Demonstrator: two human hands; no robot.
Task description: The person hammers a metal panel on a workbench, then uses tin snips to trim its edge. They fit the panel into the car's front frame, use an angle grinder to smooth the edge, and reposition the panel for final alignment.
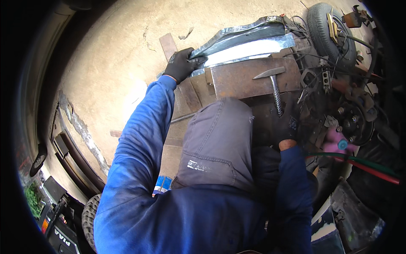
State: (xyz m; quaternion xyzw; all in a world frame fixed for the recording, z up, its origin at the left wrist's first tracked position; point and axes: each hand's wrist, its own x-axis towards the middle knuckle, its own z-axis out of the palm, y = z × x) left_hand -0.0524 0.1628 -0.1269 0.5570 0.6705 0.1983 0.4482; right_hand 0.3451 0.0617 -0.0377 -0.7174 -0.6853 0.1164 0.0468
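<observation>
My left hand (182, 63), in a dark glove, grips the left end of a bent, shiny sheet-metal panel (249, 51). The panel has a raised, curved dark flange along its far side. Below it lies a rusty steel plate (232, 82). My gloved right hand (286, 125) is closed on the lower end of a pointed hammer (277, 91), whose steel head lies over the plate. Part of the right hand's fingers is lost in shadow.
A tyre (317, 36) and rusty parts with cables crowd the right, near a bolted hub (351, 120) and red and green hoses (376, 173). Steel strips (167, 44) lie on the concrete floor (105, 63). Another tyre (91, 220) is at lower left.
</observation>
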